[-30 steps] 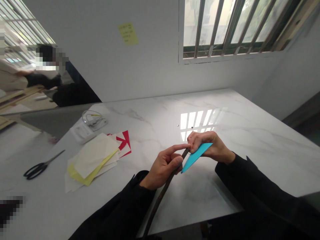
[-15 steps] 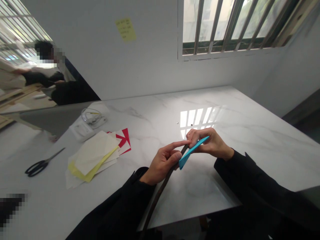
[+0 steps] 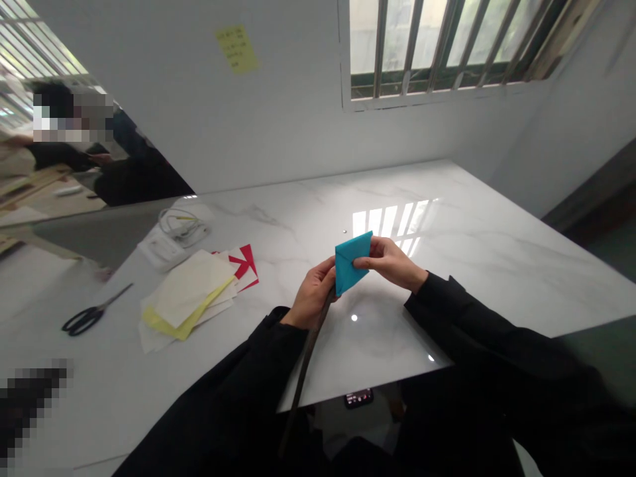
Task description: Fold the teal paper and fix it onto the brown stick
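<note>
A folded piece of blue paper [image 3: 352,255] is held up above the table, its creased face with a diagonal fold turned towards me. My left hand [image 3: 314,291] is closed on its left edge, the fingers partly hidden behind it. From the other side my right hand [image 3: 395,262] pinches the paper, thumb flat on the front and fingers behind. A dark cord-like strip [image 3: 309,351] hangs in front of my left hand and runs down past the table's front edge; its upper end is near the paper's lower left corner.
Left on the marbled white table [image 3: 487,265] lie cream and yellow paper sheets [image 3: 196,288], red paper pieces [image 3: 246,262], black-handled scissors [image 3: 89,318] and a white box with a cable [image 3: 166,248]. A phone [image 3: 358,397] shows below the front edge. A person [image 3: 134,172] sits beyond the partition.
The blue paper has turned from nearly edge-on to face me and shifted left and up. My left index finger has drawn back, and my right thumb now lies on the paper's front.
</note>
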Available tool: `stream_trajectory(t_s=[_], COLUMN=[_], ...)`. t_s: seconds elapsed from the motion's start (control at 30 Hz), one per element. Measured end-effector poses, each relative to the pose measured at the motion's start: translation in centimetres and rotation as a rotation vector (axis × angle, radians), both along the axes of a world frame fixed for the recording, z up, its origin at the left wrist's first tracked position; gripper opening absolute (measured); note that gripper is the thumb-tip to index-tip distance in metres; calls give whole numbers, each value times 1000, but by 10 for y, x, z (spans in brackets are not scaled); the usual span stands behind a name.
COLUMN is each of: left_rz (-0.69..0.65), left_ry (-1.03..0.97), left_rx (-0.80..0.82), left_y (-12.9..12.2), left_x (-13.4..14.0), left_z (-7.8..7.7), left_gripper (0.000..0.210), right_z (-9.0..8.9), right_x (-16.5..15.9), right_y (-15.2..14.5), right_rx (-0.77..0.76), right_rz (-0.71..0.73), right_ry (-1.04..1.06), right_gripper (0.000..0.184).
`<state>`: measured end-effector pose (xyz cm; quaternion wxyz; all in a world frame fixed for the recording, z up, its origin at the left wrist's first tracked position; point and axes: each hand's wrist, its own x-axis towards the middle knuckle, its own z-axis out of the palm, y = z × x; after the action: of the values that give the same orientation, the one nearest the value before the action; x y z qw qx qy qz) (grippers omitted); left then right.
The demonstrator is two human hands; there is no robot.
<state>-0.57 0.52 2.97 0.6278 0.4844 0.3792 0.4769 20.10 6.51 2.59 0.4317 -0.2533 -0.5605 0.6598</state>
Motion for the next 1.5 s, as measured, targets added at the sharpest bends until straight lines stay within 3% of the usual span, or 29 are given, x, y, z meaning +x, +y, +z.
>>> stream_trajectory(t_s=[0.27,0.47,0.8,1.0,1.23,1.5], left_rz=[36,88,136,66,-123,-124], left_ry=[-61,-55,0,-46,25,25], left_rx=[13,48,-2,-59,-137,-100], left_y=[17,26,43,38,34,35], left_x=[2,4,3,-3,-16,-18], left_z=[-10,-13,-14,-9,-4,-7], left_gripper=[61,62,48,49,58,61], right_z=[-22,-24,-28,-26,-22,-22], right_x=[-18,-27,-34,-33,-21,-21], right_y=[11,22,31,30,36,37], right_rx=[-117,-225,-293,-321,-320,-327], right_rz=[-46,-40,-76,-91,-210,-254], right_ry=[112,182,244,287,312,287], right_gripper=[48,56,51,46,45,49])
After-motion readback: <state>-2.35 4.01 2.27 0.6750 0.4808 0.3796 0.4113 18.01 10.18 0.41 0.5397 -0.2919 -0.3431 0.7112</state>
